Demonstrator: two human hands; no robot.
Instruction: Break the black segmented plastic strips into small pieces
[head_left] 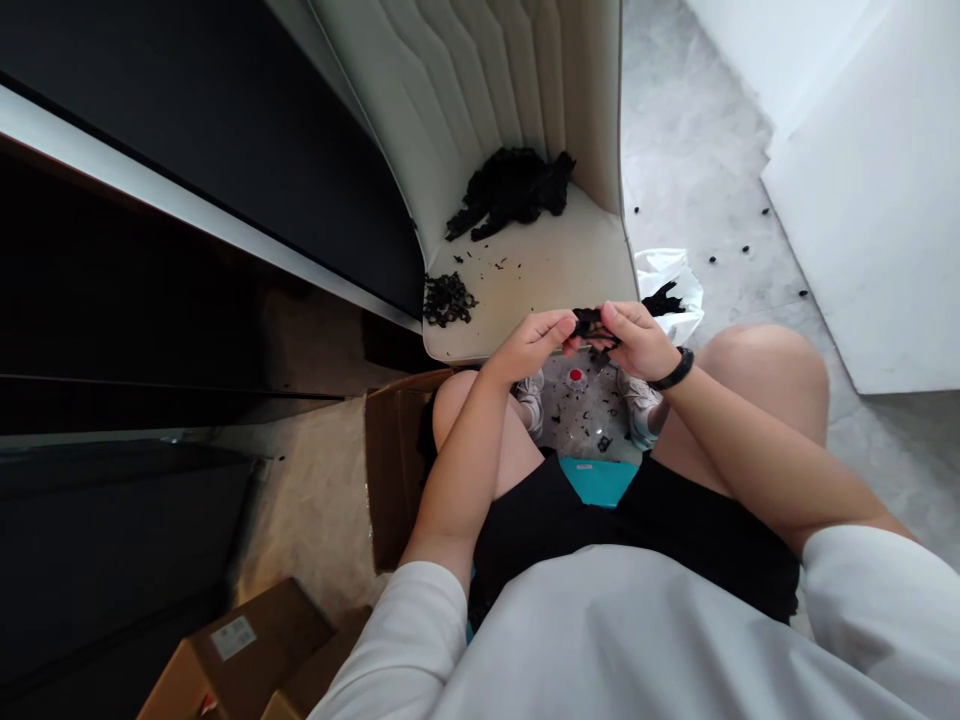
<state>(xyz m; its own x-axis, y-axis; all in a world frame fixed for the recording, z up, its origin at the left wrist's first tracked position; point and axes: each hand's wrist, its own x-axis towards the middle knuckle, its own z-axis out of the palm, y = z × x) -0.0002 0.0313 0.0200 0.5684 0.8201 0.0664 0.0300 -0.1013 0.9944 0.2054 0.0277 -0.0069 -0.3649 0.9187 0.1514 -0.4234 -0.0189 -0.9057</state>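
My left hand (536,343) and my right hand (634,338) meet in front of my knees, each with fingers closed on a small black piece (588,318). It looks soft or rubbery, but its kind is unclear. Beyond them, on the seat of a cream padded chair (555,265), lies a heap of black crumpled pieces (517,188). A smaller pile of black ring-like bits (448,299) sits at the seat's left corner, with crumbs scattered between. Right of the seat, a white plastic bag (679,268) stands open with black pieces (664,300) in it.
Below my hands, between my shoes, a clear container with a red cap (575,377) lies among black scraps. A cardboard box (394,470) is beside my left leg, and another box (255,640) lies lower left. White panels (877,220) stand at right; dark cabinets (187,220) line the left.
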